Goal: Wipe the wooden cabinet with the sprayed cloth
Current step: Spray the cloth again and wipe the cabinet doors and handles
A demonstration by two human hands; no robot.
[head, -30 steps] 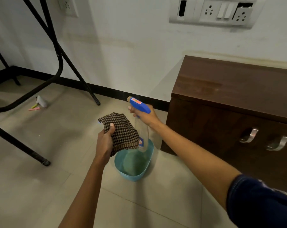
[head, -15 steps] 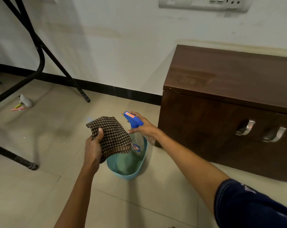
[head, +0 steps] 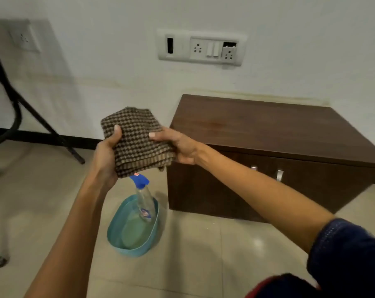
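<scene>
A brown checked cloth, folded, is held up in front of me by both hands. My left hand grips its left edge with the thumb on top. My right hand holds its right edge, fingers over the front. The dark wooden cabinet stands low against the wall to the right of the cloth, with two metal handles on its front. A clear spray bottle with a blue trigger stands upright in a blue tub on the floor, below the cloth.
Black metal table legs slant down at the left. A white socket panel is on the wall above the cabinet. The floor is beige tile. A small white object lies at the far left edge.
My right hand has let go of the spray bottle, which now stands in the tub, and has taken the cloth's right edge. The cloth has been lifted higher.
</scene>
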